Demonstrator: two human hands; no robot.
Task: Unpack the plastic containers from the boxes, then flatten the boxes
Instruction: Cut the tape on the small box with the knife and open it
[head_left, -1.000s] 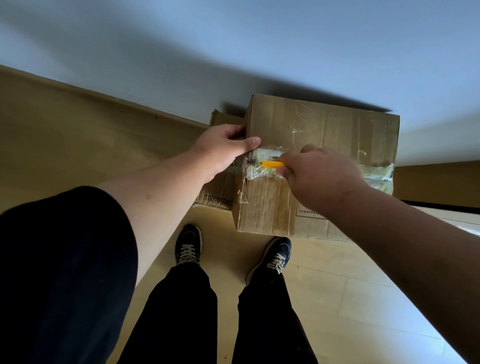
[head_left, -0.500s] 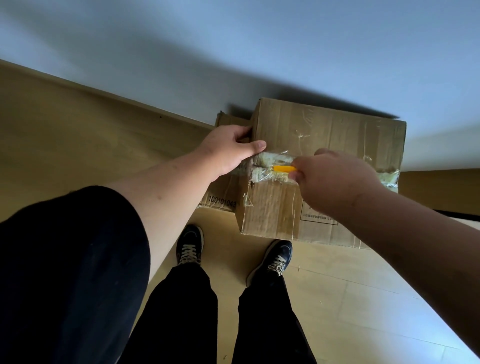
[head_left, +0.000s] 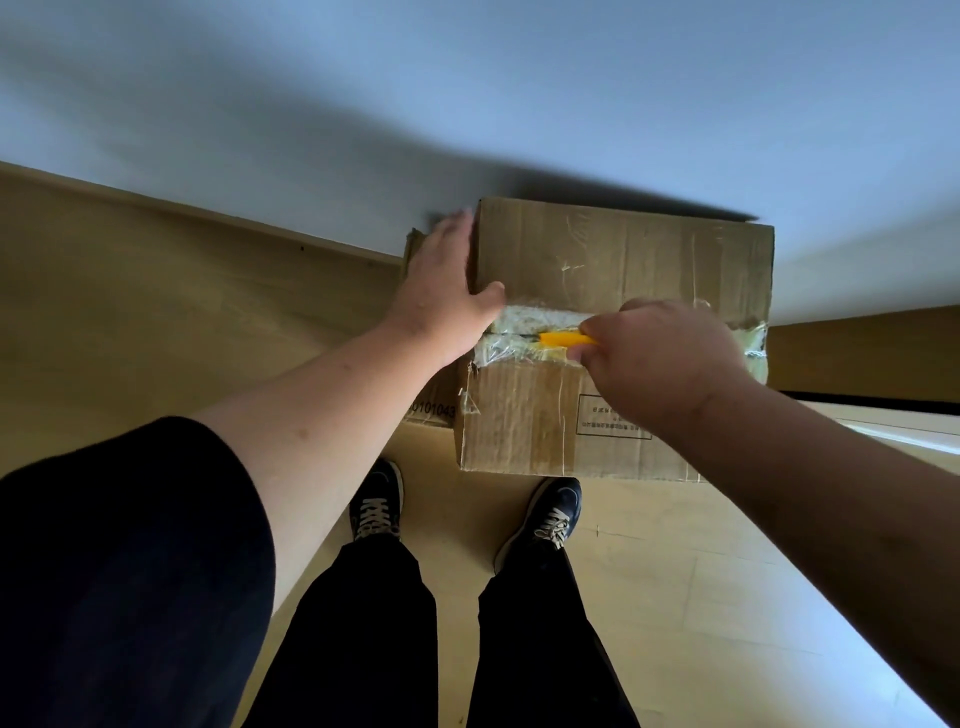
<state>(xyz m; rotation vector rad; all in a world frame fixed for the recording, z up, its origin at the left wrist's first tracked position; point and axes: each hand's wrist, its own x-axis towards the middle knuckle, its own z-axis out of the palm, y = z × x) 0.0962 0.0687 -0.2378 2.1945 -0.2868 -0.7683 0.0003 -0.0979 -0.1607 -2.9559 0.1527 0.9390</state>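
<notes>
Pale wood floor (head_left: 675, 597): a taped cardboard box (head_left: 623, 260). Left hand (head_left: 441, 291) lies flat on its left side; right hand (head_left: 660, 358) pinches a yellow cutter (head_left: 563, 340) at the crinkled tape seam (head_left: 524, 317).

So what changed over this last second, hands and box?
The left hand opened up: its fingers, earlier curled over the box corner, now lie straight along the box's left side, thumb still on top by the tape. The right hand slid right along the seam with the yellow cutter, grip unchanged. The box stays taped shut on the lower box.
</notes>
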